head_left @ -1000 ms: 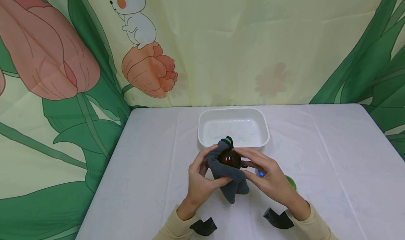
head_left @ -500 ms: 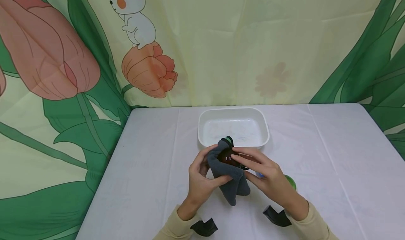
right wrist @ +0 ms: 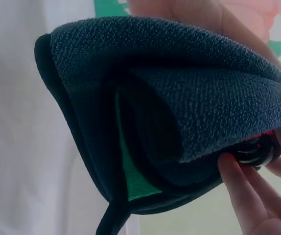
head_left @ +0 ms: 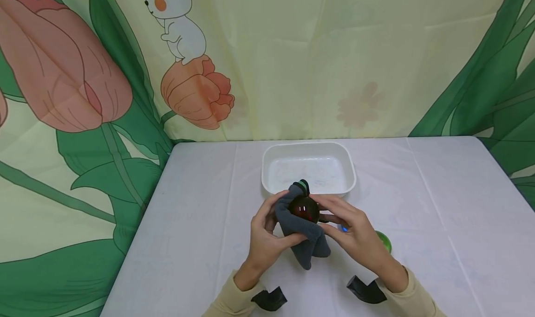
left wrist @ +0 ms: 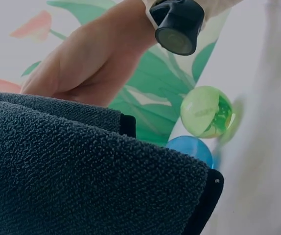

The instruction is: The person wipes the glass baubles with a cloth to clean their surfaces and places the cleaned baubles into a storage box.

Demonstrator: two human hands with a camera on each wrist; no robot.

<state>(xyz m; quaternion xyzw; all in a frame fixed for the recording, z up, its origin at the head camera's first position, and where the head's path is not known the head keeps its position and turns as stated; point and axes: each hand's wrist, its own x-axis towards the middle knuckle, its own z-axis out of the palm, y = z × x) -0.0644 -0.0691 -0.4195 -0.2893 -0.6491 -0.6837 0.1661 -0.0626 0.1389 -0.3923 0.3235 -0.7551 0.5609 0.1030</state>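
Fingers (head_left: 264, 209) of our left hand (head_left: 267, 239) pinch a nubbly grey-blue cloth (head_left: 307, 245), black-edged, cupped about a glossy dark red ball (head_left: 304, 209), while those of our right hand (head_left: 355, 233) pinch the ball's bare side, just on our side of a rounded white tub (head_left: 309, 166). A see-through green ball (left wrist: 206, 111) and a smooth blue ball (left wrist: 192, 148) sit near our right hand on a lightly creased white tablecloth (head_left: 200, 215), beyond which hangs a fabric backdrop (head_left: 292, 75) printed with tulips (head_left: 67, 66).
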